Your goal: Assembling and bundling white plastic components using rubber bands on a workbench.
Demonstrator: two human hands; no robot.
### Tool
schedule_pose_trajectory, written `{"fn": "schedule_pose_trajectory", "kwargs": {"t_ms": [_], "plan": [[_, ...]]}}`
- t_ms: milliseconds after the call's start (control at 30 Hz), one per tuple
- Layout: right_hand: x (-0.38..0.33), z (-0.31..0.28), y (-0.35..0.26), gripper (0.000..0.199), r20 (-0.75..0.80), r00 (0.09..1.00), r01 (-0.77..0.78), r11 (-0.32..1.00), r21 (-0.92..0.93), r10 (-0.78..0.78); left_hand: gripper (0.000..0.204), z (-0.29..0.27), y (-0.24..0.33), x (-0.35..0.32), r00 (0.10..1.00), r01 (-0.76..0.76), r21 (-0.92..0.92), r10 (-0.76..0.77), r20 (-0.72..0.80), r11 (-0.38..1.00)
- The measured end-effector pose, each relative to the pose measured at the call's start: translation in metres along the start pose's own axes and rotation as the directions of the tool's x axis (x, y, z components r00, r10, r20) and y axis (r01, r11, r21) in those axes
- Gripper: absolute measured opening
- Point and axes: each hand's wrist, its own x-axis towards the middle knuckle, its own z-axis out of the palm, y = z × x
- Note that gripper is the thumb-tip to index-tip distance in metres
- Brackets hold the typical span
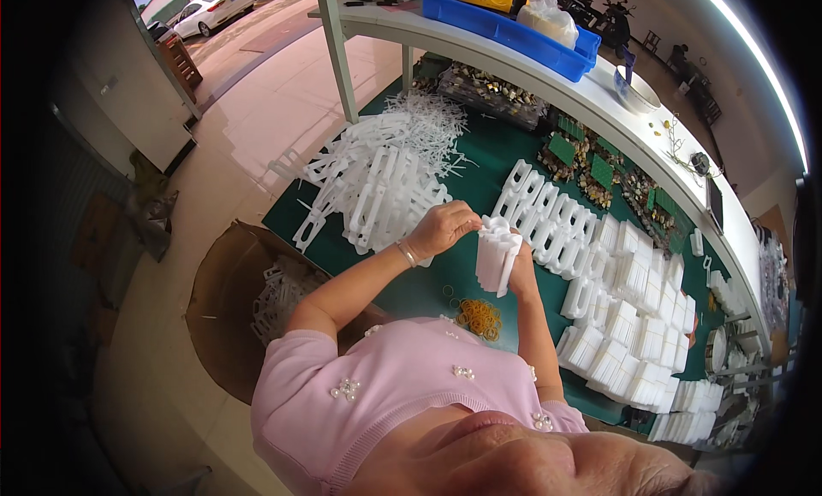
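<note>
1. Key relation: the bundle of white plastic pieces lies between the two hands, just right of the left hand's fingertips and against the right hand, on that hand's left side.
2. Long axis: roughly upright in the view, scalloped end up beside the left fingertips, other end down toward the wearer's body.
3. Nearer hand: the right, in contact along the bundle's right side and apparently supporting it. Its fingers are mostly hidden behind the bundle; exact grip cannot be told.
4. Left hand: thumb and fingers drawn together in a pinch at the bundle's upper left corner. Cannot tell whether anything thin is held there.
5. Bundle appearance: white, flat pieces packed face to face, edges showing as fine parallel ridges; rounded lobes at the top.
6. Surroundings: yellowish rubber bands below both hands, bodyward; loose white pieces left of and beyond the left hand; stacked white bundles right of the right hand, on the green tabletop.
</note>
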Motion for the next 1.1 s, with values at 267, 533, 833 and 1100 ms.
{"fn": "schedule_pose_trajectory", "kwargs": {"t_ms": [267,533,833,1100], "plan": [[-0.011,0.020,-0.004,0.055,0.135,0.900,0.382,0.600,-0.703,-0.415,0.024,0.030,-0.030,-0.029,0.596,0.747,-0.497,-0.776,0.206,0.442],[-0.009,0.020,-0.027,0.057,0.530,0.581,0.745,0.142,-0.652,-0.617,0.014,0.055,0.003,-0.091,0.267,0.799,-0.093,0.213,0.940,-0.594],[-0.002,0.020,0.014,0.017,-0.014,1.000,0.019,0.999,-0.030,-0.019,0.036,0.020,0.021,-0.053,0.853,0.438,-0.066,-0.437,-0.287,0.897],[-0.013,0.030,0.026,0.026,0.044,0.961,-0.277,0.954,0.115,0.274,0.030,0.022,0.018,-0.065,0.857,0.512,-0.111,-0.515,0.004,0.852]]}}
